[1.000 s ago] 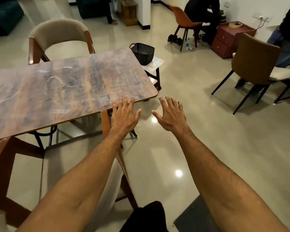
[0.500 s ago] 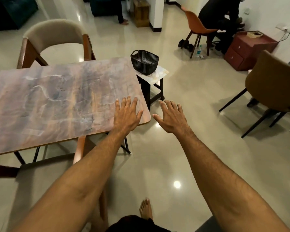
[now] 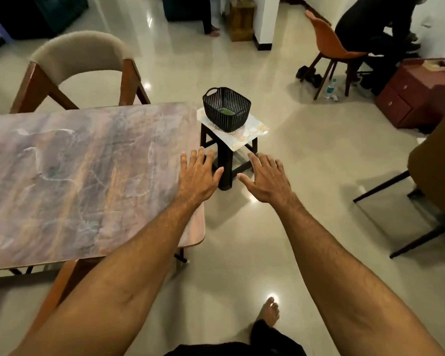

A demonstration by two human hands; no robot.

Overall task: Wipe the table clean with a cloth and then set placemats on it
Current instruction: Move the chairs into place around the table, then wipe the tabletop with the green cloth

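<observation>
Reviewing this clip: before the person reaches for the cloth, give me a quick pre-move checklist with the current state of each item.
1. Both hands free: ok. Left hand and right hand are open and hold nothing.
2. Table free of objects: ok, though smears show on it.
3. Cloth located: cannot tell. Something green lies in the black basket; what it is cannot be made out.
4. Basket reachable: ok. It sits on the stool just beyond the fingers.
5. Placemats located: cannot tell.

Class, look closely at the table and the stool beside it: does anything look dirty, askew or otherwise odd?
Yes. The table carries pale smears across its top. On the stool, the mat under the basket sits skewed, one corner overhanging.
</observation>
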